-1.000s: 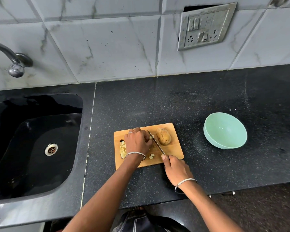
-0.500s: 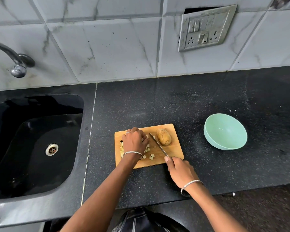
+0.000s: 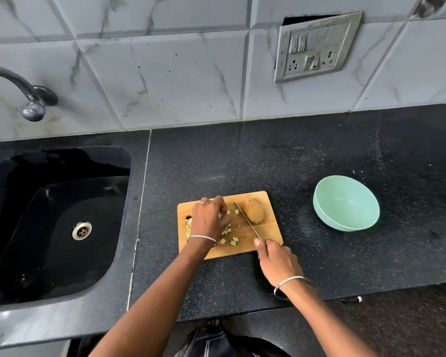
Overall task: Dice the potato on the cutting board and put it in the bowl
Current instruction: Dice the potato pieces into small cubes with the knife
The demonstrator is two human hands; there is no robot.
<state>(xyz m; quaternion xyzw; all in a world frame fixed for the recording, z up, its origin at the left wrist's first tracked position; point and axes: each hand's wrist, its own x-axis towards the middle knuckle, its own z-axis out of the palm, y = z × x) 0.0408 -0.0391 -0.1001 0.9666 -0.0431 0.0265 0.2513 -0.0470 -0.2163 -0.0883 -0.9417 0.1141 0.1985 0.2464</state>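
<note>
Head | R grip (image 3: 278, 261) holds knife (image 3: 246, 222), potato (image 3: 254, 214) just beside | L grip (image 3: 209, 220) over dice (image 3: 233, 242), hold unclear

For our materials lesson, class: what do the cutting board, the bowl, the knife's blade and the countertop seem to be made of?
Cutting board: wood or bamboo, matt; tan surface with fine grain lines.
Bowl: probably plastic or melamine; smooth pale green, soft sheen.
Knife blade: metal, likely steel; thin, grey, reflective.
Countertop: polished black stone, perhaps granite; pale speckles, glossy.

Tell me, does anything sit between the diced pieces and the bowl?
Yes: the knife and the uncut potato are on the board, right of the dice. Between board and bowl, nothing visible.
</note>
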